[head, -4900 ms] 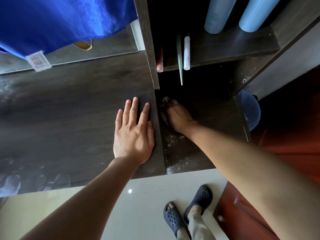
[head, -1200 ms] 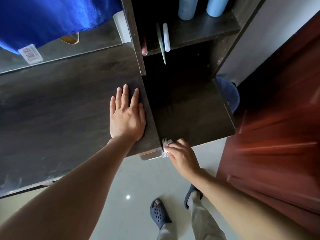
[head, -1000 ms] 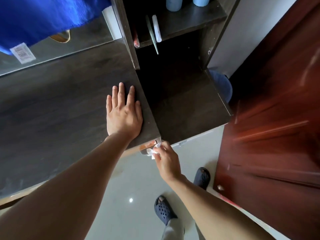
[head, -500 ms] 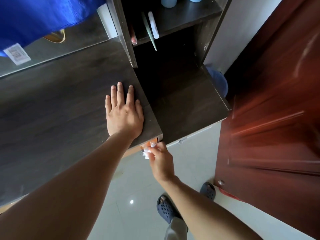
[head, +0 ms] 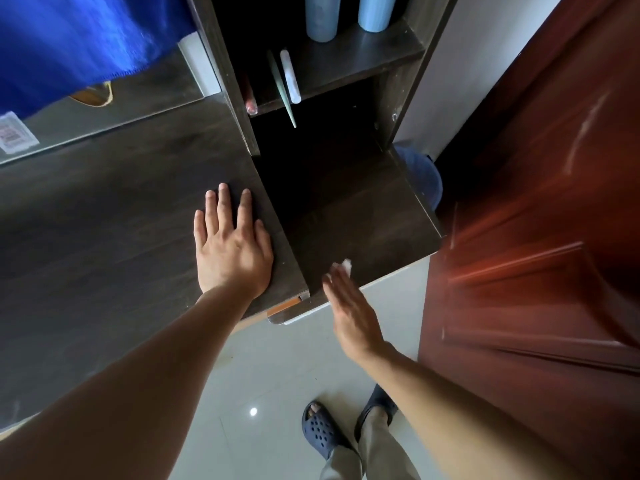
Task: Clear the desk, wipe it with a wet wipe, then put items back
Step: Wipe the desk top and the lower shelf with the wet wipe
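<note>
My left hand (head: 232, 252) lies flat, fingers spread, on the dark wooden desk (head: 104, 216) near its right front corner. My right hand (head: 351, 311) is blurred at the front edge of the lower dark shelf (head: 367, 230) to the right of the desk. A crumpled white wet wipe (head: 346, 265) shows at its fingertips, over the shelf's front edge. Whether the fingers pinch the wipe or just press it is hard to tell through the blur.
A blue towel (head: 79, 39) hangs over the desk's back left. On the upper shelf (head: 349, 64) stand two light blue cylinders (head: 322, 15) and lie several slim sticks (head: 289, 77). A red-brown door (head: 540, 220) is at the right. A blue bin (head: 424, 174) sits behind the shelf.
My right hand has moved with the wipe from under the desk's front corner rightward and up onto the lower shelf's front edge. My left hand stays flat on the desk.
</note>
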`<state>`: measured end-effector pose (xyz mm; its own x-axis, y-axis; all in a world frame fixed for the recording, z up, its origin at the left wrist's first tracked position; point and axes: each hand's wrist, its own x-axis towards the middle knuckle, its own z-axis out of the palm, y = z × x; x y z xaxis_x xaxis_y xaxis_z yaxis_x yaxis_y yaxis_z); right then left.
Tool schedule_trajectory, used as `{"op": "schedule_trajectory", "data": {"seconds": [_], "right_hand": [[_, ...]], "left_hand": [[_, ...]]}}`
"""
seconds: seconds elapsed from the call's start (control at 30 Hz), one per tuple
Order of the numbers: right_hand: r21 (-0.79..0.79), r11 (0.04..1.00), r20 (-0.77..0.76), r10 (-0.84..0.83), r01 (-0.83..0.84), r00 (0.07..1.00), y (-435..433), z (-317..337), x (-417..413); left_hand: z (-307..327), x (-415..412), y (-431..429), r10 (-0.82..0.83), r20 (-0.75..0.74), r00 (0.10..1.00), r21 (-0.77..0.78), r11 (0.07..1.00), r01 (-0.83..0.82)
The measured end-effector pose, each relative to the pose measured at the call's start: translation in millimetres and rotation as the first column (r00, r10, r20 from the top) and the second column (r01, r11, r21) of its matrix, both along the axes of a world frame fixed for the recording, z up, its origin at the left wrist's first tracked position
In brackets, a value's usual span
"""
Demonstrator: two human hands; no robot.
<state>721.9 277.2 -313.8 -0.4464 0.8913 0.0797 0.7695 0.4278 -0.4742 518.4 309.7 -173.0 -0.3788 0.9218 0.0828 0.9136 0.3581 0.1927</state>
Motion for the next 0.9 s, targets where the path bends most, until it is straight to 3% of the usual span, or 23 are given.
{"op": "schedule_trajectory", "data": {"seconds": [0.07, 0.17, 0.23, 0.3, 0.37, 0.43, 0.53, 0.6, 0.7, 0.8, 0.83, 0.9], "right_hand": [[0.039, 0.994, 0.006, 0.105, -0.105, 0.994, 13, 7, 22], [0.153, 0.984, 0.217, -0.119, 0.087, 0.969, 72, 11, 90], [0.13, 0.97, 0.308, -0.238, 0.207, 0.921, 105, 16, 127], [0.107, 0.957, 0.269, -0.288, 0.268, 0.919, 112, 13, 121], [0.091, 0.974, 0.129, -0.22, 0.209, 0.967, 92, 1, 79], [0.057, 0.998, 0.006, -0.037, 0.037, 0.999, 63, -1, 30], [0.06, 0.978, 0.028, 0.199, -0.201, 0.98, 58, 12, 14], [0.128, 0.979, 0.099, 0.146, -0.158, 0.984, 91, 11, 45], [0.14, 0.989, 0.255, -0.075, 0.04, 0.964, 149, 9, 99], [0.083, 0.978, 0.207, -0.206, 0.193, 0.956, 151, 14, 77], [0.088, 0.982, 0.159, -0.181, 0.169, 0.97, 139, 12, 57], [0.059, 0.998, 0.109, 0.023, -0.029, 0.994, 106, 9, 21]], "left_hand": [[0, 0, 1, -0.002, -0.009, 1.0, -0.006, 1.0, 0.002], [0, 1, 1, 0.006, -0.004, 1.0, -0.006, 1.0, -0.006], [-1, 3, 2, 0.017, -0.001, 1.0, -0.003, 1.0, -0.017], [-1, 5, 5, 0.037, 0.006, 0.999, -0.009, 0.999, -0.037], [-1, 7, 7, 0.065, 0.02, 0.998, -0.017, 0.998, -0.064], [0, 9, 9, 0.086, 0.032, 0.996, -0.017, 0.996, -0.086], [0, 10, 10, 0.107, 0.035, 0.994, -0.014, 0.994, -0.107], [-1, 11, 10, 0.107, 0.029, 0.994, -0.008, 0.994, -0.107], [-1, 11, 10, 0.103, 0.008, 0.995, -0.005, 0.995, -0.103], [0, 10, 11, 0.102, -0.007, 0.995, -0.008, 0.995, -0.102], [1, 11, 11, 0.102, -0.009, 0.995, -0.01, 0.995, -0.102], [3, 11, 11, 0.102, -0.012, 0.995, -0.021, 0.995, -0.102]]}}
